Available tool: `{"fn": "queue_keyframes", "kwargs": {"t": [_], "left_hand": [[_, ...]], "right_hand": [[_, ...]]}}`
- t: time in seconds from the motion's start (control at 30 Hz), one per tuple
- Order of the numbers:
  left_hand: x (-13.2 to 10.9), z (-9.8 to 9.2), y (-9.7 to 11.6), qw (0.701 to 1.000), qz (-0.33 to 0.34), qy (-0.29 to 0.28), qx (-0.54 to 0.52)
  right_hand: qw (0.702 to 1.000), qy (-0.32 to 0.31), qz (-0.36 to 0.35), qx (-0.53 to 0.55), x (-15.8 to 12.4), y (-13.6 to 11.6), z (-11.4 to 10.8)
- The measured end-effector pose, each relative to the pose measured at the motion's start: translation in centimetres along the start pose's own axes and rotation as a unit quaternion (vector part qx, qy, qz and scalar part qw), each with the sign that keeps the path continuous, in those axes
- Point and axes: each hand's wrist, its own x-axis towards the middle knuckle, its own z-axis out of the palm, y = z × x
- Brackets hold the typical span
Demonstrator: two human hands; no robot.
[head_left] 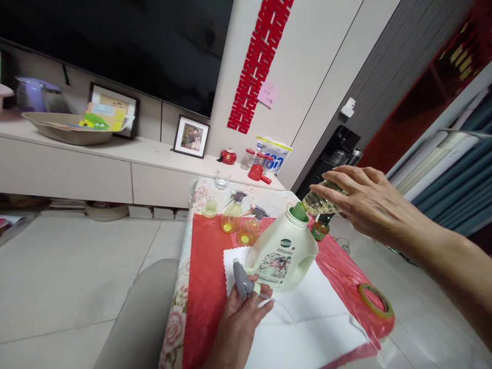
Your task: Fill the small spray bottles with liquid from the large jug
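Note:
My left hand point(246, 312) is closed around a grey spray trigger head point(243, 281), whose thin dip tube points to the right. Just beyond it a large pale green detergent jug point(282, 251) stands upright on white paper, its mouth uncapped. Above that mouth my right hand point(353, 195) grips a clear ribbed bottle point(325, 199), tipped so its neck meets the green spout point(299, 211) in the jug's opening. Yellowish liquid shows in the tipped bottle. Two spray bottles point(249, 231) with amber liquid stand behind the jug, beside a pale green cap point(210, 208).
A roll of tape point(375, 301) lies on the red sheet point(205, 287) at the right. Behind the jug is a dark green bottle point(320, 229). A glass bowl point(222, 179) sits at the table's far end, near a cabinet point(161, 166) with jars and framed photos.

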Motion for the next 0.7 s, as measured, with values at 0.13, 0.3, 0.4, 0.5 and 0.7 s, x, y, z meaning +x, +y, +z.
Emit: {"fn": "queue_keyframes", "kwargs": {"t": [0.13,0.3,0.4,0.5,0.7], "left_hand": [[0.0,-0.2,0.0,1.000,-0.003,-0.010,0.000],[0.0,-0.2,-0.1,1.000,0.002,-0.008,0.004],[0.0,-0.1,0.0,1.000,0.002,-0.010,0.010],[0.0,-0.1,0.0,1.000,0.005,-0.009,0.011],[-0.1,0.0,0.2,1.000,0.017,-0.008,0.001]], "right_hand": [[1.000,0.006,-0.003,0.007,0.1,-0.1,-0.2],[1.000,0.003,-0.009,0.002,0.4,-0.5,-0.7],[1.000,0.001,-0.018,-0.005,0.6,-0.9,-1.0],[1.000,-0.007,-0.005,0.005,0.3,-1.3,-0.7],[0.982,-0.021,0.149,0.114,-2.4,-2.3,1.4]]}}
